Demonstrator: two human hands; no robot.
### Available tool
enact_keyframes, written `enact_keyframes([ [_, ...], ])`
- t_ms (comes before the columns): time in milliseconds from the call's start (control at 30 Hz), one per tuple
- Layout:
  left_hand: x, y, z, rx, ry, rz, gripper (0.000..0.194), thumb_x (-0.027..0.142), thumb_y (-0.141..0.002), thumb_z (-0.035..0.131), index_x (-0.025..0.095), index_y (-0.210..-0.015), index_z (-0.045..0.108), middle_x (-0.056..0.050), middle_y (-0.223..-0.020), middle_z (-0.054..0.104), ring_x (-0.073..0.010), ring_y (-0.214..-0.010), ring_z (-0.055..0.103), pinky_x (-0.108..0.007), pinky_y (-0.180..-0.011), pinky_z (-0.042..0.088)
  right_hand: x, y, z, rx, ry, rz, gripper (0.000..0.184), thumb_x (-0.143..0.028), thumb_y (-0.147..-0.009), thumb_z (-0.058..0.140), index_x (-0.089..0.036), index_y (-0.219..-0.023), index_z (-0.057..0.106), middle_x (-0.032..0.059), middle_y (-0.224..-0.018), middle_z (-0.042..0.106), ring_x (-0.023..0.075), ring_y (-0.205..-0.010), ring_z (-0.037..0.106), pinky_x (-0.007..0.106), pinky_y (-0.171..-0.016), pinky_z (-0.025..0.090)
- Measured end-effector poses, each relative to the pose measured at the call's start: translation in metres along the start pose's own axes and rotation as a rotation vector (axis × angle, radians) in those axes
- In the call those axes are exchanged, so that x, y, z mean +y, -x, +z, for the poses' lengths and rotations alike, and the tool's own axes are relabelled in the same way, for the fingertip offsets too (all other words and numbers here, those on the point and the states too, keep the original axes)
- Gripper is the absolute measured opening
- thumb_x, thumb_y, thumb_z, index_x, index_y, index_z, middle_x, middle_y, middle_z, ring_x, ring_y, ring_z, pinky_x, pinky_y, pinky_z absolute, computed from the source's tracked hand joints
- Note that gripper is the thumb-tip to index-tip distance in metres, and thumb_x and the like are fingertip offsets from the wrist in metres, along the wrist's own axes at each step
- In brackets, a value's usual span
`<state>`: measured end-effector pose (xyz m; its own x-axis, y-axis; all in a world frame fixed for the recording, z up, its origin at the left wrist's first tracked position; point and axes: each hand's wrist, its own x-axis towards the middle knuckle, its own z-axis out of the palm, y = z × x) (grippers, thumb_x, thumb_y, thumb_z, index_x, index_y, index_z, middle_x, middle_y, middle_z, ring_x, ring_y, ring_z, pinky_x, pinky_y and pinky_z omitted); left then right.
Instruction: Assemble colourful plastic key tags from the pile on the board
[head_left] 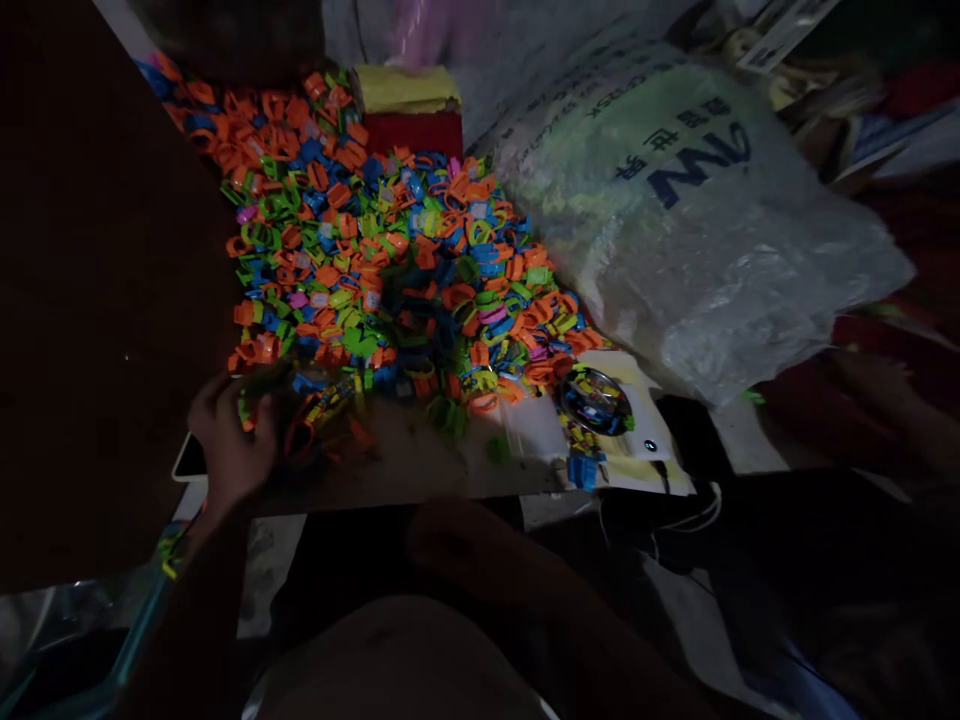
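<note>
A wide heap of small looped plastic pieces [322,250] in orange, green, blue, yellow and pink covers the table. They look like toy watches. My left hand [232,440] is at the heap's near left edge, its fingers curled around a small green and orange plastic piece [244,410]. Low in front of the table edge is my right hand [450,540], dark and smeared, so its fingers cannot be made out. Between the hands, a few loose pieces [360,435] lie on the brown table top [405,440].
A large printed clear plastic bag [675,220] stands at the right. Near it, a round metal bowl [596,400] of small pieces sits on a white device [645,430] with cables. A red and yellow box [412,110] is behind the heap. A phone [189,460] lies by my left wrist.
</note>
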<state>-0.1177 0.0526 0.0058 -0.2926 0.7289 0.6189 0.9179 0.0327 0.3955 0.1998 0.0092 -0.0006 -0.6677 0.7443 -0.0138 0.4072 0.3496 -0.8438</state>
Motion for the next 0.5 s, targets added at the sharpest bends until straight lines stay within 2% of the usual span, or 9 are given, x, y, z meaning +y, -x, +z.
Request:
enact_keyframes([
  [33,0.013,0.001,0.003,-0.038,0.01,0.049,0.041,0.032,-0.089,0.052,0.007,-0.122,0.055,-0.019,-0.131,0.048,-0.0324,-0.127,0.042,-0.05,-0.108,0.033,0.008,-0.011,0.003,0.016,0.078,0.031,0.017,-0.026,-0.091,0.056,-0.019,-0.1,0.068,0.0063,-0.096,0.068,0.0182,-0.091,0.062,0.032,-0.082,0.05],
  [100,0.038,0.001,0.02,-0.206,0.04,0.128,0.039,0.03,-0.09,0.048,0.011,-0.122,0.056,-0.017,-0.129,0.051,-0.0299,-0.126,0.044,-0.047,-0.109,0.034,0.027,-0.036,0.011,0.08,0.276,0.124,0.026,-0.023,-0.092,0.051,-0.023,-0.115,0.064,0.0078,-0.105,0.067,0.0213,-0.1,0.061,0.035,-0.088,0.047],
  [133,0.048,0.001,0.033,-0.316,0.053,0.156,0.038,0.029,-0.09,0.047,0.013,-0.123,0.057,-0.014,-0.127,0.054,-0.0285,-0.124,0.047,-0.045,-0.107,0.036,0.035,-0.049,0.016,0.108,0.37,0.185,0.032,-0.025,-0.093,0.051,-0.025,-0.124,0.059,0.0085,-0.11,0.065,0.0224,-0.102,0.06,0.037,-0.088,0.047],
  [200,0.064,0.0,0.065,-0.462,0.052,0.177,0.037,0.027,-0.088,0.05,0.018,-0.123,0.059,-0.011,-0.125,0.059,-0.0266,-0.118,0.053,-0.039,-0.103,0.042,0.047,-0.072,0.026,0.152,0.457,0.247,0.031,-0.028,-0.094,0.047,-0.025,-0.122,0.059,0.01,-0.12,0.061,0.0228,-0.107,0.058,0.036,-0.09,0.045],
  [233,0.068,-0.002,0.082,-0.504,0.034,0.159,0.035,0.026,-0.085,0.054,0.017,-0.118,0.062,-0.013,-0.121,0.061,-0.0283,-0.115,0.055,-0.039,-0.1,0.043,0.051,-0.081,0.03,0.161,0.475,0.273,0.029,-0.027,-0.094,0.045,-0.023,-0.119,0.061,0.0114,-0.12,0.061,0.0226,-0.106,0.058,0.035,-0.089,0.045],
  [333,0.073,-0.009,0.124,-0.59,-0.024,0.09,0.041,0.02,-0.082,0.056,0.015,-0.123,0.06,-0.017,-0.126,0.06,-0.0324,-0.117,0.055,-0.043,-0.102,0.041,0.056,-0.093,0.038,0.176,0.471,0.32,0.028,-0.022,-0.093,0.041,-0.016,-0.11,0.063,0.0161,-0.114,0.064,0.0237,-0.103,0.06,0.036,-0.089,0.045],
  [400,0.073,-0.014,0.139,-0.629,-0.036,0.054,0.045,0.018,-0.081,0.056,0.013,-0.126,0.057,-0.018,-0.13,0.058,-0.0348,-0.12,0.052,-0.047,-0.102,0.039,0.056,-0.091,0.04,0.196,0.446,0.337,0.027,-0.022,-0.092,0.041,-0.015,-0.106,0.063,0.0162,-0.106,0.066,0.0247,-0.098,0.062,0.036,-0.085,0.046],
  [500,0.074,-0.02,0.144,-0.668,-0.007,0.016,0.045,0.014,-0.079,0.055,0.012,-0.124,0.058,-0.019,-0.128,0.058,-0.0374,-0.121,0.05,-0.052,-0.102,0.038,0.05,-0.078,0.035,0.227,0.392,0.342,0.026,-0.021,-0.088,0.046,-0.018,-0.108,0.062,0.0101,-0.098,0.07,0.0211,-0.089,0.065,0.032,-0.079,0.048],
])
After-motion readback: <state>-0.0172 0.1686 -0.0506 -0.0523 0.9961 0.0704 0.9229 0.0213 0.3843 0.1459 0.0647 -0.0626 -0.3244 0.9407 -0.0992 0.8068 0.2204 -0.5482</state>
